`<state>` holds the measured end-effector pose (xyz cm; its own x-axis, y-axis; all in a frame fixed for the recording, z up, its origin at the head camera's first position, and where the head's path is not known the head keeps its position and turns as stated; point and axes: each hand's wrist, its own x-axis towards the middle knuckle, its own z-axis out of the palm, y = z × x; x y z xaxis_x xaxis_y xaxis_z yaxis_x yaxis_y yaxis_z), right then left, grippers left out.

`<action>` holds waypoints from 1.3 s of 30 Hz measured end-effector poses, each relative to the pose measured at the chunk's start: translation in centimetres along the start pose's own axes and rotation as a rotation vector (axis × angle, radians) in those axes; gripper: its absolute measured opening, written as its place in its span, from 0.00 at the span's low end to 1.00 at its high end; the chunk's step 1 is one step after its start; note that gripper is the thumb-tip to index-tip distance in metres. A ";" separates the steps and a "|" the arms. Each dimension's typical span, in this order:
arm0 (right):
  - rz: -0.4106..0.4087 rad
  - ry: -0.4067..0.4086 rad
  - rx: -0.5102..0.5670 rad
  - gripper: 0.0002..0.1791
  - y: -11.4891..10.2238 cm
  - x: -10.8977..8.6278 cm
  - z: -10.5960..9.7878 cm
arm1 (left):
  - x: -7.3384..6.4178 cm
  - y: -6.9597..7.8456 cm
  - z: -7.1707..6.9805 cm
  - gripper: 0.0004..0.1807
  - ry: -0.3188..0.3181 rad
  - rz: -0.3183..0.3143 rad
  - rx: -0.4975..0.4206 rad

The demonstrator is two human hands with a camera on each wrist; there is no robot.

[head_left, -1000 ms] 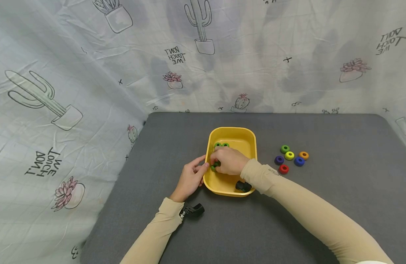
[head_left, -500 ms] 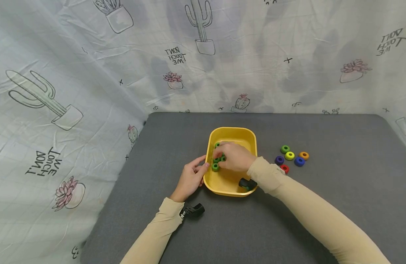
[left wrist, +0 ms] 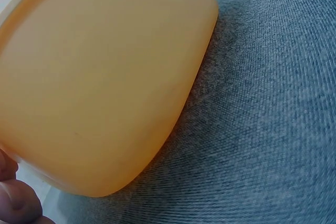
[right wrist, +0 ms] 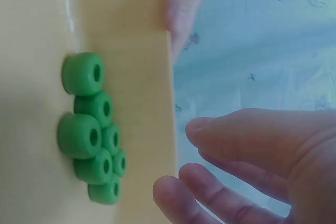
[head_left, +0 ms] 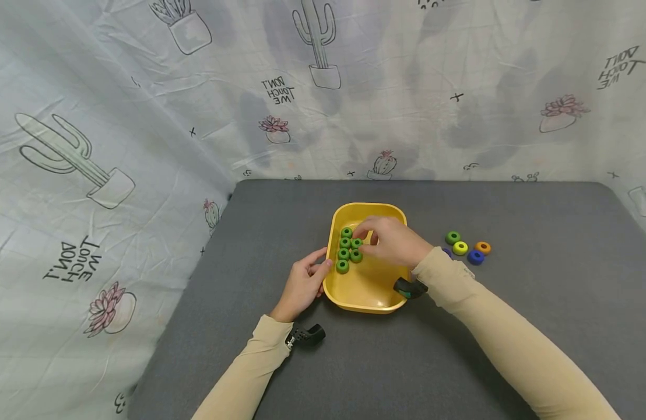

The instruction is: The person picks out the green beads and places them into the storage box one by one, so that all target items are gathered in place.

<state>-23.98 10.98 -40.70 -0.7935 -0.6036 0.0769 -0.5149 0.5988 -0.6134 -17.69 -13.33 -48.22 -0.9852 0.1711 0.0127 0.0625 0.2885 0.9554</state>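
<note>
Several green ring-shaped beads (head_left: 344,254) stand in two touching columns along the left wall inside a yellow tray (head_left: 367,291). In the right wrist view the same green beads (right wrist: 94,135) show their round holes. Just right of them, over the tray, my right hand (head_left: 393,242) has thumb and fingers apart; the right wrist view shows nothing between its fingers (right wrist: 173,198). My left hand (head_left: 299,286) holds the tray's left side, thumb at the rim and other fingers outside. The left wrist view shows the outer wall (left wrist: 105,77) and some fingertips (left wrist: 18,200).
Right of the tray, on the grey table (head_left: 538,280), lie a green bead (head_left: 452,237), a yellow bead (head_left: 460,248), an orange bead (head_left: 483,248) and a blue bead (head_left: 476,257). A dark purple bead (head_left: 447,252) is partly hidden by the right sleeve. A cactus-print curtain (head_left: 417,116) hangs behind.
My right hand has let go of the green beads and moved right and slightly up, uncovering both columns. Its sleeve now hides the red bead. The left hand stays put.
</note>
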 end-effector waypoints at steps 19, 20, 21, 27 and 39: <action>0.072 0.194 0.013 0.13 1.9 -4.3 -3.3 | 0.0 0.2 0.1 0.26 0.011 -0.008 0.006; 0.078 0.204 0.018 0.13 2.1 -4.6 -3.5 | 0.0 0.2 0.1 0.26 0.011 -0.008 0.010; 0.083 0.214 0.021 0.13 2.3 -4.8 -3.7 | 0.0 0.2 0.1 0.26 0.012 -0.008 0.013; 0.116 0.259 0.031 0.14 3.2 -6.2 -4.7 | 0.1 0.3 0.1 0.25 0.011 -0.003 0.006; 0.184 0.333 -0.005 0.15 5.2 -8.8 -5.9 | 0.0 0.2 0.0 0.25 0.007 -0.009 0.002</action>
<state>-21.62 22.51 -39.97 -0.9342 -0.2822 0.2182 -0.3554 0.6844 -0.6366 -17.64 -13.22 -48.00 -0.9868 0.1620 0.0063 0.0540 0.2915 0.9550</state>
